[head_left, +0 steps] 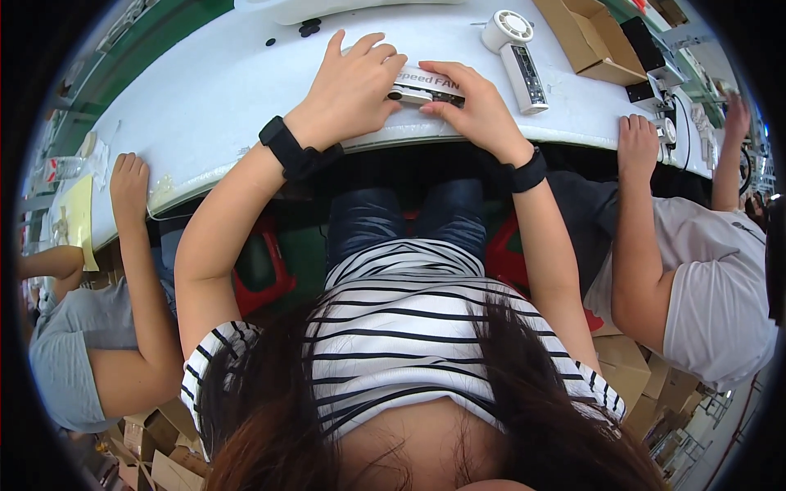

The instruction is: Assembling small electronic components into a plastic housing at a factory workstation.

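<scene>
At the table's near edge I hold a white handheld fan [426, 80] with printing along its side. Black inner parts show along its near side. My left hand [354, 82] lies over the fan's left end, its fingers bent and its thumb against the near side; that end is mostly hidden. Around the right end, my right hand [478, 109] is closed, with the thumb below and fingers above. To the right lies another white fan, its round head [508, 29] at the far end and its handle [524, 79] showing dark inner parts.
Small black round pieces [309, 29] lie on the white table [205, 98] beyond my left hand. A white tray [327, 6] sits at the far edge. An open cardboard box [591, 41] stands at the right. Co-workers' hands rest at the table edge on both sides.
</scene>
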Available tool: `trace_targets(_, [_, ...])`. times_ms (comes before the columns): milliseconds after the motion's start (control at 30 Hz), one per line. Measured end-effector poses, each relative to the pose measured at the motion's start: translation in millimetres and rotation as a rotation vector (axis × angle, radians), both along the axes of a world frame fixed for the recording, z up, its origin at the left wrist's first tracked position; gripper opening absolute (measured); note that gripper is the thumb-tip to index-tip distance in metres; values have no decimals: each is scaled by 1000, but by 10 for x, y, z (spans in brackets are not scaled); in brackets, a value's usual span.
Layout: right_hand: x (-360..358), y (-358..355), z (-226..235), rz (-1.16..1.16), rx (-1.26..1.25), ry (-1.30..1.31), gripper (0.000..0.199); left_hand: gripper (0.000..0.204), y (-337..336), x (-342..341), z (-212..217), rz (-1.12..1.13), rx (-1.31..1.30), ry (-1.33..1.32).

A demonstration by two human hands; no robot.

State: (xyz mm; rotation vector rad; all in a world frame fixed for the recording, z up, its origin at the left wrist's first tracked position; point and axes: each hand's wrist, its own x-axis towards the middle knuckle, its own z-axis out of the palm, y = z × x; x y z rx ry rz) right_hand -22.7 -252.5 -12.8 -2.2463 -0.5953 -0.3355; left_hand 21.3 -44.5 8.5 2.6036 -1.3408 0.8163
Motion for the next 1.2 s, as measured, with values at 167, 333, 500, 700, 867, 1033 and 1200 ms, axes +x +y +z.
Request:
trace_targets(167, [184, -77, -4, 43, 79, 154, 44, 42, -33, 186, 213, 8, 48, 352])
trace_targets(333, [270, -78, 76, 29, 47, 295, 41, 35, -225, 364, 521, 123, 278, 691])
trace_targets(500, [220, 14, 126, -35, -46, 137, 42, 30, -269, 340, 495, 15, 281, 536])
trace_targets(700, [236, 17, 149, -80, -66, 263, 40, 30, -294, 399, 485, 3, 265, 576])
trace_targets(867, [316, -17, 98, -79, 35, 385, 41, 32, -345, 435, 470, -9, 236, 561])
trace_targets(1033, [279, 26, 60, -94, 98, 443, 43, 29, -352, 515, 520, 116, 261, 930])
trace_targets(1200, [154, 9, -17, -32, 204, 270, 48, 35, -199, 342, 326, 22, 127, 655])
